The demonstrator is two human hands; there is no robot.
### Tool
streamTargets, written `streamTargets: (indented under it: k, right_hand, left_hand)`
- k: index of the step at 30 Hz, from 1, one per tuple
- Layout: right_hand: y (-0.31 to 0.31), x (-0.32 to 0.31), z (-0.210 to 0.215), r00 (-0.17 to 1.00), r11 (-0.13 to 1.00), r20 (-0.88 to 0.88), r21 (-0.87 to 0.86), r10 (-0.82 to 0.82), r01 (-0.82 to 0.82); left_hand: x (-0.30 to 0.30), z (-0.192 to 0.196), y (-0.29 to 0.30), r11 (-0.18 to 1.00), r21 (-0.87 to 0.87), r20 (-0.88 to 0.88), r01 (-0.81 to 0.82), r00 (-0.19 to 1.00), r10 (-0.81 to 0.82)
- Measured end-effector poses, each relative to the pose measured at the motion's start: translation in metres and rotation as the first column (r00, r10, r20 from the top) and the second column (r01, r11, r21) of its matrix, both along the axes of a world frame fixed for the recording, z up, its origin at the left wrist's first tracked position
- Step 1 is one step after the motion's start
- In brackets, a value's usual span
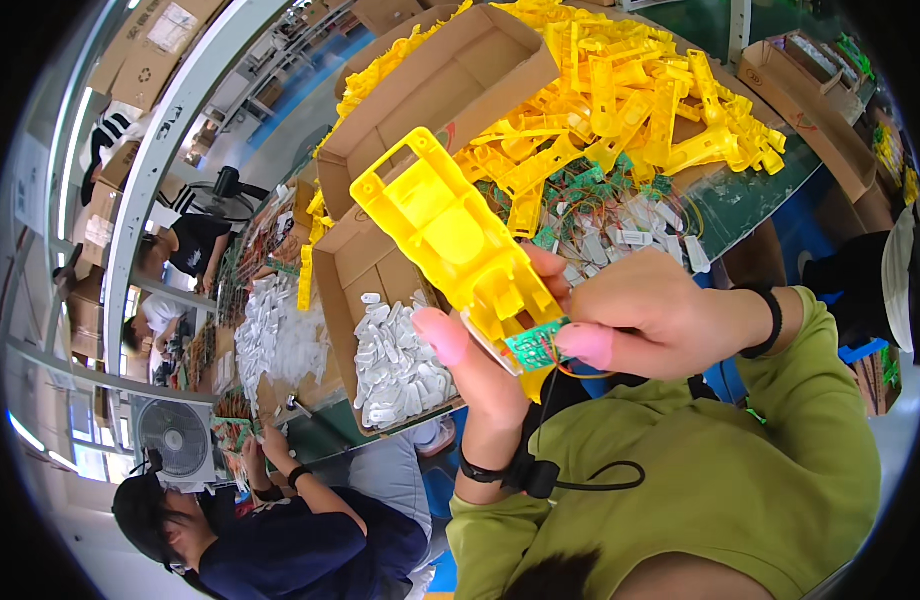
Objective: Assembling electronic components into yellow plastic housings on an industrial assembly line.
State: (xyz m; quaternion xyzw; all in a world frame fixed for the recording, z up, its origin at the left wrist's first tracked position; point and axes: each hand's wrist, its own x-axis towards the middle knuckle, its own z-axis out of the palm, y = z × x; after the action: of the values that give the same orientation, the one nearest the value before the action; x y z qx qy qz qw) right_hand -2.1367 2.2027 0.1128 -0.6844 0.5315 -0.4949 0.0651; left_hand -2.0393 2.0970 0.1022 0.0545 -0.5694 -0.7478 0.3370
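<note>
My left hand, a pink cover on its thumb, grips a long yellow plastic housing from below. The housing is tilted, its hollow inner side facing up. At its near end my right hand pinches a small green circuit board between a pink-covered thumb and fingers partly hidden behind it. Thin wires run from the board past the right thumb. A white edge shows beside the board; what it belongs to I cannot make out. Whether the board touches the housing I cannot tell.
A large heap of yellow housings covers the far bench. Wired boards with white parts lie before it. A cardboard box holds small white plastic pieces. At left, a co-worker handles parts. Another carton stands at right.
</note>
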Motion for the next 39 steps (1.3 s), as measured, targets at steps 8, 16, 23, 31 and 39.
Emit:
streamTargets:
  k: [8,16,23,31,39]
  right_hand:
    - [-0.010,0.006,-0.002,0.996,0.997,-0.051,-0.030,-0.079,0.078]
    - [-0.019,0.005,-0.006,0.996,0.993,-0.017,0.076,-0.086,0.087]
    - [-0.020,-0.012,0.005,0.998,0.913,0.015,0.405,-0.058,0.047]
    - [-0.030,-0.008,-0.024,0.591,0.837,0.733,0.055,0.337,-0.545]
    - [-0.020,-0.016,-0.036,0.709,0.953,0.676,0.032,0.201,-0.300]
  left_hand:
    - [0.005,-0.008,-0.016,0.999,-0.048,0.163,-0.012,0.986,0.019]
    - [0.002,-0.013,-0.020,0.999,0.001,0.190,-0.043,0.981,0.042]
    - [-0.003,-0.016,-0.022,1.000,0.001,0.036,0.007,0.999,-0.007]
    - [-0.010,-0.002,-0.015,0.994,-0.099,0.057,-0.047,0.997,0.053]
    - [0.016,-0.027,-0.027,0.890,-0.389,-0.052,-0.239,0.970,0.237]
